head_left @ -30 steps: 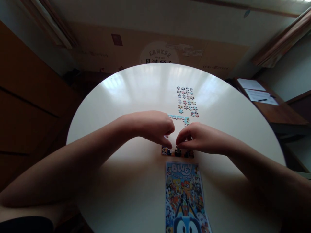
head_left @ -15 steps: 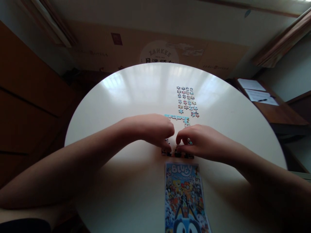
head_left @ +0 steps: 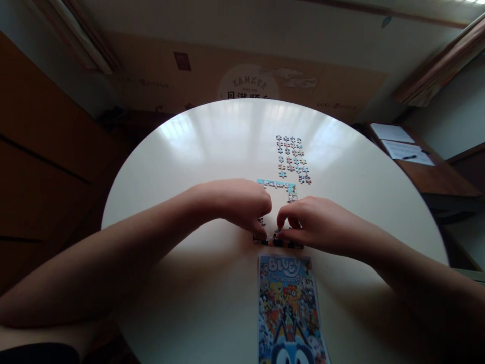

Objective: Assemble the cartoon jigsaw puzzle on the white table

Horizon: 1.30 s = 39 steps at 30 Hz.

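A partly assembled jigsaw puzzle [head_left: 278,183] lies on the white table, its border forming a frame with a bare middle. My left hand [head_left: 242,205] rests over the frame's left side, thumb stretched down onto the lower left corner and apart from the curled fingers. I see nothing held in it. From the right, my right hand [head_left: 310,220] reaches in, thumb and forefinger pinching a small puzzle piece [head_left: 277,234] just above the bottom border. Both hands hide parts of the frame's sides.
Several loose puzzle pieces [head_left: 290,156] lie in rows beyond the frame. A Bluey picture sheet [head_left: 290,308] lies nearest me. The round white table [head_left: 182,151] has a curved far edge. Papers [head_left: 407,151] and a pen lie on a brown side table at right.
My right thumb and forefinger have shifted slightly, and the pinched puzzle piece shows more clearly at the bottom border. My left hand stays almost in place.
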### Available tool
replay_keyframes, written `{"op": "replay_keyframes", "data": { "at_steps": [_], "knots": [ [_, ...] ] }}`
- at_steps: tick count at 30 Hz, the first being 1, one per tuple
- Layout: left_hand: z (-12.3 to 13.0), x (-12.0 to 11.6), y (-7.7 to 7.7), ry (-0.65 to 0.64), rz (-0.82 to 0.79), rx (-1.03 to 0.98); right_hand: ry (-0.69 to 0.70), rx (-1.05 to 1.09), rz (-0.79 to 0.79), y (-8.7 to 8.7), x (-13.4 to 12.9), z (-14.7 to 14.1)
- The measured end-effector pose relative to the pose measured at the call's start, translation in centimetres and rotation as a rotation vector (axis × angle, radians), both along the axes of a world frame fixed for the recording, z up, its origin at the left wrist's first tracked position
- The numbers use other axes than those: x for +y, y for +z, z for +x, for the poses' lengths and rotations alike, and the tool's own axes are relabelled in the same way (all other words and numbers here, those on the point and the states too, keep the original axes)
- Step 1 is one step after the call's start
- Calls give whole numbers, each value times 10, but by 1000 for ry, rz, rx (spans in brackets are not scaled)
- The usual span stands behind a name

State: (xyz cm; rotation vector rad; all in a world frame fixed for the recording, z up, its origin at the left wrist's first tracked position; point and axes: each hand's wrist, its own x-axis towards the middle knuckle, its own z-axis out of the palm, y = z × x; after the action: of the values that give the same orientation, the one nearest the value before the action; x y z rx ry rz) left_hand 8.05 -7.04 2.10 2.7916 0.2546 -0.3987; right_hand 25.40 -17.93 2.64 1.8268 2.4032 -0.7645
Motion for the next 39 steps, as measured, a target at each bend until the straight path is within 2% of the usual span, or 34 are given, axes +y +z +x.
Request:
{"op": "replay_keyframes", "data": {
  "at_steps": [19, 27, 32, 36, 39],
  "knots": [
    [0, -1, 1, 28, -47, 24, 145, 65, -3, -1, 4, 1],
    [1, -1, 1, 33, -45, 40, 100, -40, 20, -1, 3, -2],
    [-2, 1, 4, 36, -26, 48, 97, -41, 94, 3, 7, 12],
    [-7, 9, 12, 119, -2, 85, -4, -116, 160, 8, 14, 34],
    [-9, 17, 14, 211, 26, 124, -46, -205, 54, 7, 19, 45]
  ]
}}
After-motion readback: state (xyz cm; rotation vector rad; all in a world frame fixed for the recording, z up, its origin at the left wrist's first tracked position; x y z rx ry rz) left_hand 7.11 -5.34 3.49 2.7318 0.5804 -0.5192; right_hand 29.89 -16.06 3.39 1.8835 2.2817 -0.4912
